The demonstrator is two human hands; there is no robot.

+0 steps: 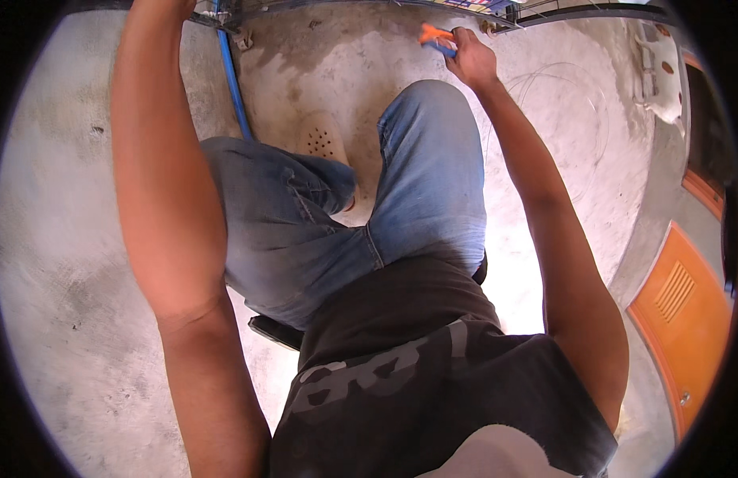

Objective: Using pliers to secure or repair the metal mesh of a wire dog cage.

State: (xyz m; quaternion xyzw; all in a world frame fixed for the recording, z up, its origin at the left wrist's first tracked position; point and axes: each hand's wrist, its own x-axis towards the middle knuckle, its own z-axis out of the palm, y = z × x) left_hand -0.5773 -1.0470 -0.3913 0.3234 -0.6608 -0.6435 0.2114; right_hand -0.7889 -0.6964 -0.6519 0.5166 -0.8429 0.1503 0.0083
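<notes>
Right hand (470, 60) holding an orange-and-blue hand tool (436, 33) above the concrete floor (345, 72), short of the black wire frame (600, 11). Grip closing round the tool's near end; free end blurring, exact kind not readable. Long axis running roughly crosswise, the tool pointing left out of the fingers, toward the left hand's side. Left hand (176, 5) sitting well apart, beyond the blue pipe (233, 84), its fingers falling outside the upper edge: cannot tell its grip or load.
</notes>
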